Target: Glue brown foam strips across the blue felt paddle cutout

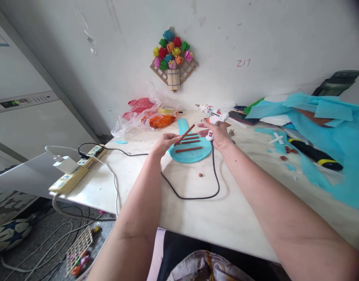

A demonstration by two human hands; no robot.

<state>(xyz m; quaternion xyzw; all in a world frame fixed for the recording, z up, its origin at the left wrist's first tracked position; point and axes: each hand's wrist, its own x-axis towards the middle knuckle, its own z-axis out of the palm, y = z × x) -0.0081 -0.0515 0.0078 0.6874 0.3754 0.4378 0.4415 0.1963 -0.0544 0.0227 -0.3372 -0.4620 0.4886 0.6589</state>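
Observation:
My left hand (164,143) pinches a thin brown stick (188,132), tilted over a round turquoise piece (193,157) with a narrow tab at its far side. Several similar brown sticks (189,149) lie across that piece in rough rows. My right hand (219,134) is closed around the handle of a white hot glue gun (217,117), just right of the round piece; some of its fingers stretch to the left. The gun's nozzle points to the far left, and a black cord (215,168) runs from its handle. A small brown bit (200,175) lies nearer me.
A power strip (76,171) with plugs sits at the table's left edge. Plastic bags (150,115) lie at the back. Turquoise sheets (337,156), scraps and a black-and-yellow tool (317,153) cover the right side. A flower decoration (173,58) hangs on the wall.

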